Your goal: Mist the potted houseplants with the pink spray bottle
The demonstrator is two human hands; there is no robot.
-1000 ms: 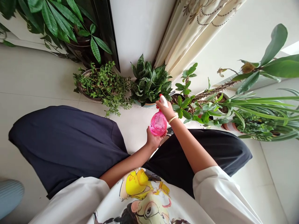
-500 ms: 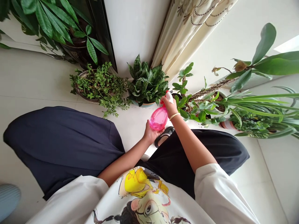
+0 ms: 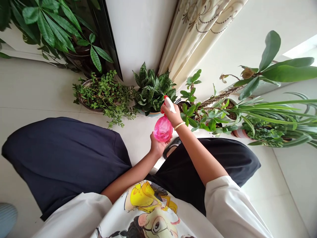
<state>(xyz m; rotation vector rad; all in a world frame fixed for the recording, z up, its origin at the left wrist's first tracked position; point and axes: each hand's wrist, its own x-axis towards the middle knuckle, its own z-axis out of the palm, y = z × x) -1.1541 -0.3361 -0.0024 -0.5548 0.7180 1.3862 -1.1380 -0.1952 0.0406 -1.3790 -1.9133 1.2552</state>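
A pink see-through spray bottle (image 3: 163, 129) with a white and red trigger head is held upright between my hands. My right hand (image 3: 171, 114) wraps its neck and trigger, a pale bangle at the wrist. Cupped under the base, my left hand (image 3: 158, 146) supports the bottle; some of its fingers are hidden behind it. The red nozzle points toward a potted snake plant (image 3: 150, 87) with dark, banded leaves, just beyond my right hand. To its left is a pot of trailing small-leaved plant (image 3: 104, 96).
A thorny-stemmed plant (image 3: 218, 96) and a long-leaved spider plant (image 3: 277, 109) stand at right. A large broad-leaved plant (image 3: 52, 23) is at upper left. Behind hangs a patterned curtain (image 3: 190, 39). My knees flank the tiled floor (image 3: 140, 132); a ribbed light-blue object (image 3: 7, 218) sits lower left.
Both hands have shifted slightly left with the spray bottle. Its nozzle has turned from the leafy stem at right toward the snake plant. The whole view has moved a little.
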